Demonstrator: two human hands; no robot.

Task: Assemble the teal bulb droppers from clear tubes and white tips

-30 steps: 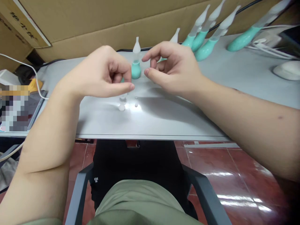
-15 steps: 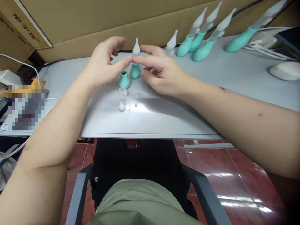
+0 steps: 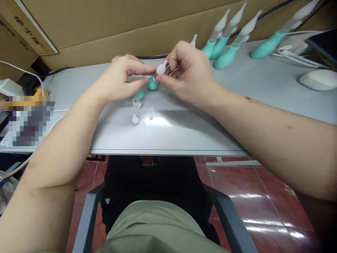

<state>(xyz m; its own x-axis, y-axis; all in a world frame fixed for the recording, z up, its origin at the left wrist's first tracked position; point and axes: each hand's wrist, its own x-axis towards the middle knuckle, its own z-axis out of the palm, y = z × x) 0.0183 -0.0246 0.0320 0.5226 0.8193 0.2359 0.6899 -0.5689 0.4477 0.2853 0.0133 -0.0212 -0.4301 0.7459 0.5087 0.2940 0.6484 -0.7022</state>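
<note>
A teal bulb nasal aspirator (image 3: 152, 84) with a white tip stands tilted to the right between my hands. My left hand (image 3: 126, 75) is at its left side, thumb and fingers closed about its middle. My right hand (image 3: 188, 72) pinches it from the right, thumb near the white tip, other fingers partly hidden behind. A loose teal bulb (image 3: 139, 93) sits just under my left hand, which covers its top. Nearer me lie a clear plastic cup piece (image 3: 136, 103), a small white tip (image 3: 135, 119) and a tiny clear part (image 3: 151, 114).
Several assembled aspirators (image 3: 226, 56) lean at the back right, with another (image 3: 271, 45) farther right. A white mouse (image 3: 318, 78) and cables are at the right. Cardboard (image 3: 105, 24) walls the back. A yellow item (image 3: 40, 96) and white cables lie left.
My hands have closed on the upright aspirator, which now leans right. The right hand has curled its fingers around it, and the left hand has lowered its fingers toward it.
</note>
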